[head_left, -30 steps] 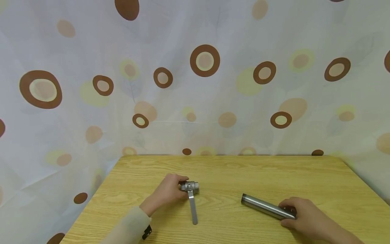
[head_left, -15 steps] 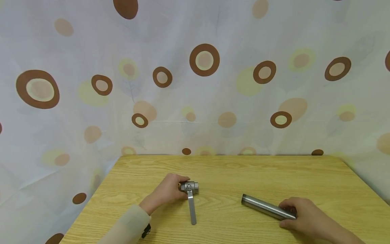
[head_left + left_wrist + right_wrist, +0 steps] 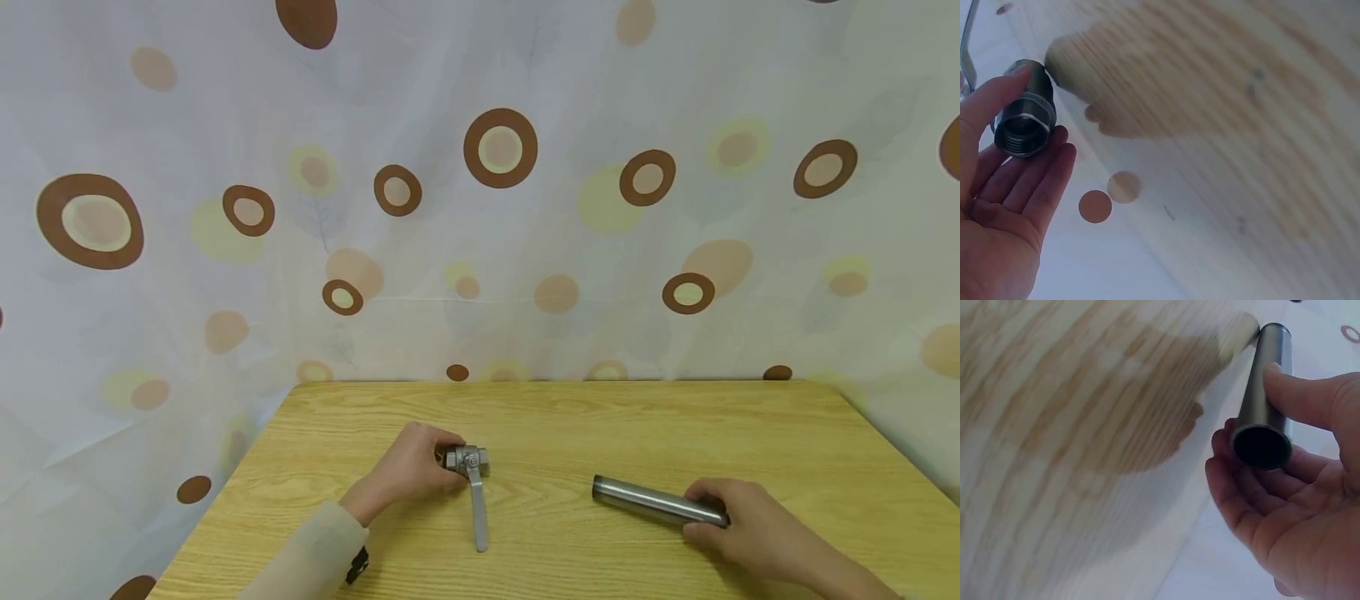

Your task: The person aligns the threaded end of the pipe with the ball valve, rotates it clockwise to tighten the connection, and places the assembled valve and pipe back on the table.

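Observation:
On the left of the head view, my left hand (image 3: 408, 473) pinches one end of a silver ball valve (image 3: 467, 459). Its long lever handle (image 3: 477, 510) points toward me. In the left wrist view the valve's threaded open end (image 3: 1022, 139) faces the camera, with the thumb on one side and fingers on the other. My right hand (image 3: 753, 527) grips the near end of a hollow metal pipe (image 3: 652, 502), whose dark far end points left toward the valve. A gap separates the two. Whether either thing rests on the table is hard to tell.
A wood-grain table (image 3: 570, 425) lies beneath both hands. Behind it and at its sides hangs a white curtain (image 3: 555, 225) with brown and yellow circles. A small black item (image 3: 358, 567) shows under the left sleeve.
The right hand has lifted a little and the pipe lies slightly more level in the head view. The valve and its lever have shifted slightly right. Both grips stay the same.

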Demonstrator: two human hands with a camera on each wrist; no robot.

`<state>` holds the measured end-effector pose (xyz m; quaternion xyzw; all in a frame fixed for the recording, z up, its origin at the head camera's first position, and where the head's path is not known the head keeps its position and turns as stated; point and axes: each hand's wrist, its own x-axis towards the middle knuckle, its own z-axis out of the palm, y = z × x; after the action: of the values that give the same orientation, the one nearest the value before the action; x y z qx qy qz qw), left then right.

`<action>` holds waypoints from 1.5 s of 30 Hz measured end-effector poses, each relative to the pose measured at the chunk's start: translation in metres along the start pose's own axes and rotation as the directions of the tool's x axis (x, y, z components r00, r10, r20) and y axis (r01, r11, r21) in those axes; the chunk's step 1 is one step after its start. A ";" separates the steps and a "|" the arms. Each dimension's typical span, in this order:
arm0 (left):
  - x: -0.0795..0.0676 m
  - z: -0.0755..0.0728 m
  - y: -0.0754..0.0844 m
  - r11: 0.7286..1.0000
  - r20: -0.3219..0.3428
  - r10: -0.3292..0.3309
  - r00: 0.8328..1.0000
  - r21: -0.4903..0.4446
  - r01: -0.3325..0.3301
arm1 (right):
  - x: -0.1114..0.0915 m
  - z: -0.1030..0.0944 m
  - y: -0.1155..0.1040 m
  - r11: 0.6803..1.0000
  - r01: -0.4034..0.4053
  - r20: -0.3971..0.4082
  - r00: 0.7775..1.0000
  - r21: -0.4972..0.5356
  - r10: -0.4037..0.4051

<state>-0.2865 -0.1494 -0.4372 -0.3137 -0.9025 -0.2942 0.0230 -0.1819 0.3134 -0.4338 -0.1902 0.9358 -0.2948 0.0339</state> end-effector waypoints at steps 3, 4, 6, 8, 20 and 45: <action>-0.002 -0.001 0.002 1.000 -0.013 -0.007 1.000 -0.011 0.007 | 0.000 -0.001 -0.003 1.000 -0.013 -0.030 0.999 -0.001 0.013; -0.002 -0.002 0.003 1.000 -0.019 -0.011 1.000 -0.015 0.010 | 0.000 -0.002 -0.004 1.000 -0.020 -0.048 0.999 -0.004 0.020; -0.003 -0.002 0.004 0.999 -0.034 -0.017 0.999 -0.038 0.016 | 0.000 -0.002 -0.006 0.999 -0.039 -0.083 0.996 0.010 0.040; -0.005 -0.003 0.005 0.996 -0.050 -0.030 0.998 -0.080 0.026 | -0.001 -0.001 -0.009 0.998 -0.047 -0.123 0.991 0.036 0.051; -0.021 -0.013 0.026 0.906 -0.076 -0.184 0.980 -0.400 0.139 | -0.001 0.003 -0.014 0.999 -0.002 -0.372 0.928 0.051 0.021; -0.030 -0.011 0.059 0.558 0.013 -0.235 0.972 -0.817 0.145 | 0.002 -0.007 -0.020 0.908 0.217 -0.387 0.920 0.360 -0.066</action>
<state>-0.2295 -0.1347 -0.4040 -0.1753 -0.6933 -0.6902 -0.1110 -0.1785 0.3009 -0.4166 -0.1895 0.8299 -0.5095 -0.1253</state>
